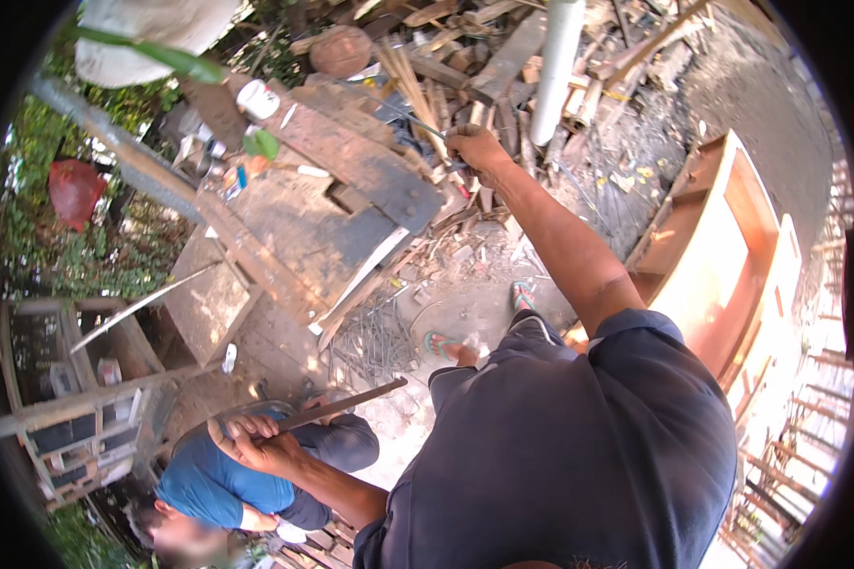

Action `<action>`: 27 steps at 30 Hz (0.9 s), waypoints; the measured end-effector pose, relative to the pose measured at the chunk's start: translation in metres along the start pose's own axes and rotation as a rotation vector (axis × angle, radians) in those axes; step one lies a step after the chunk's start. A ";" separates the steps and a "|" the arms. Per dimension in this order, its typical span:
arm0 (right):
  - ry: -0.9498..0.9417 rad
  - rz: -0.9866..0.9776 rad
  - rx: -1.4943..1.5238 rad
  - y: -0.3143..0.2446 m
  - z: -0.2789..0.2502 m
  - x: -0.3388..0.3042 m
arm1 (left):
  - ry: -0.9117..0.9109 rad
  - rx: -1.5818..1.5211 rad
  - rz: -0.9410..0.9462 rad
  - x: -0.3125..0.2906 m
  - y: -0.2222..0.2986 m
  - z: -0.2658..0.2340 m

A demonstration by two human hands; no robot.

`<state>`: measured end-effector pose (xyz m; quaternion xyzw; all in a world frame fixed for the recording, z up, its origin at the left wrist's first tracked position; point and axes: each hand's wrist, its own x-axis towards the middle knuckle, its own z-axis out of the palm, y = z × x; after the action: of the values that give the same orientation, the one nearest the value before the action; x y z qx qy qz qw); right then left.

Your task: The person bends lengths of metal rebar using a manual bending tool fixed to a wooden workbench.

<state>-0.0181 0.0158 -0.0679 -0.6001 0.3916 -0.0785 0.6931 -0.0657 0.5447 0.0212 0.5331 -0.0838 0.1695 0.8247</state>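
My left hand (249,442) is closed around one end of a long flat dark bar (346,402) that slants up to the right. My right hand (476,150) reaches far forward and grips a thin rod (410,116) lying among scrap wood (503,66) beside a worn dark plank bench (351,190). My feet in green sandals (522,296) stand on the dusty ground. A person in a blue shirt (209,486) crouches just below my left hand.
A white pipe (558,66) stands upright in the wood pile. An open orange wooden cabinet (721,256) lies at the right. Thin metal rods (375,341) lie on the ground. A wooden crate (66,379) and a red bag (74,190) are at the left.
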 end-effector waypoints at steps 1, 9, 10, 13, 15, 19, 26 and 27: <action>0.022 -0.054 0.120 -0.001 -0.025 -0.008 | -0.007 0.000 -0.051 -0.007 -0.009 0.008; 0.431 -0.235 0.342 0.011 -0.258 -0.166 | -0.127 0.195 -0.509 -0.084 -0.108 0.110; 0.504 -0.227 0.280 0.014 -0.286 -0.193 | -0.182 0.211 -0.562 -0.094 -0.124 0.124; 0.630 -0.194 0.012 0.028 -0.342 -0.235 | -0.310 0.291 -0.630 -0.114 -0.156 0.164; 0.681 -0.157 -0.195 0.057 -0.384 -0.217 | -0.362 0.387 -0.628 -0.132 -0.167 0.201; 0.879 -0.191 -0.694 0.147 -0.481 -0.142 | -0.484 0.494 -0.625 -0.168 -0.187 0.262; 0.958 -0.003 -0.796 0.263 -0.633 -0.025 | -0.534 0.803 -0.666 -0.251 -0.233 0.362; 0.938 0.027 -0.793 0.270 -0.647 -0.010 | -0.558 0.819 -0.659 -0.261 -0.240 0.374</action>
<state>-0.5342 -0.4044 -0.2877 -0.7088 0.6617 -0.1737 0.1719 -0.2034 0.0661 -0.1101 0.8303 -0.0552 -0.2232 0.5077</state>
